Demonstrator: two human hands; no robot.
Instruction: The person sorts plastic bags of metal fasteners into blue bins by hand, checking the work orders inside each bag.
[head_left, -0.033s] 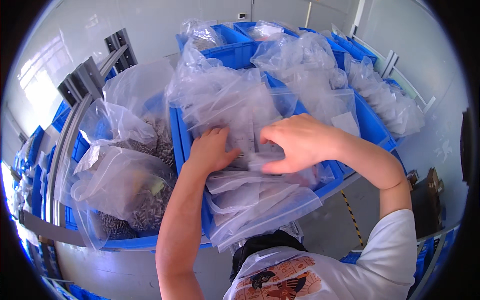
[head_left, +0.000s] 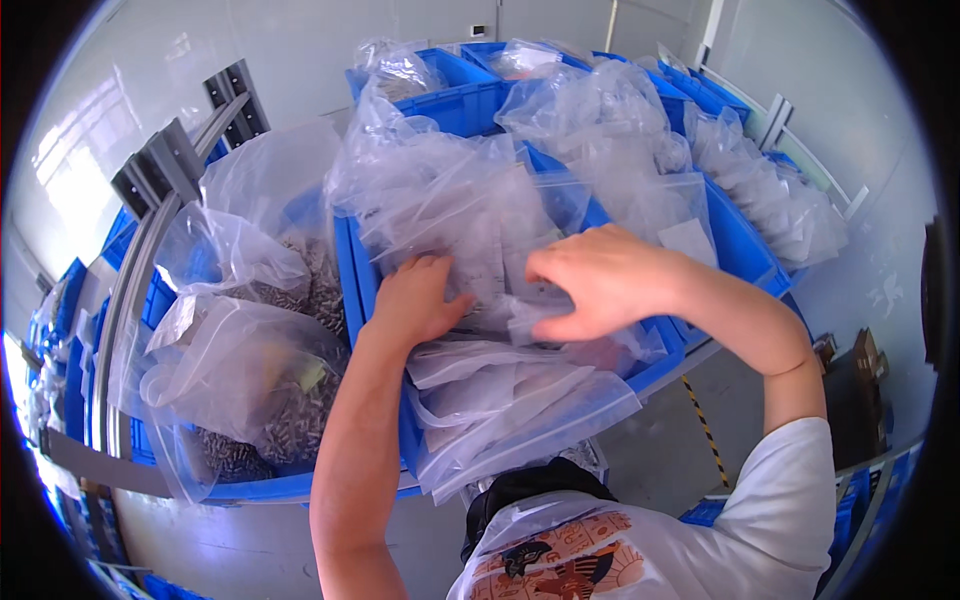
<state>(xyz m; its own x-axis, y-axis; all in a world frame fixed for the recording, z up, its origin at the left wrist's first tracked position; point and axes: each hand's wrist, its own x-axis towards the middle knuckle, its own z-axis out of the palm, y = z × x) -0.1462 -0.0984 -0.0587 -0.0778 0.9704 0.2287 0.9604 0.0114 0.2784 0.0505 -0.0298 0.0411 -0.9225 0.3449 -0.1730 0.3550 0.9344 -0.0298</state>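
Note:
In a blue bin in front of me stand many clear zip bags, packed upright and overlapping. My left hand rests against the bags at the bin's left side, fingers stretched forward and thumb apart. Opposite it, my right hand arches over the bags with its thumb away from its curved fingers. Between the two hands lies a gap, where the edge of a clear bag shows near the right thumb. Nearer to me, several zip bags lean over the bin's front edge. What the bags contain is hard to make out.
To the left, another blue bin holds clear bags of small metal screws. More blue bins with bags stand right and behind. A metal rail runs along the left. Yellow-black floor tape shows at lower right.
The whole view has shifted very slightly. Both hands keep nearly the same place and pose at the bags.

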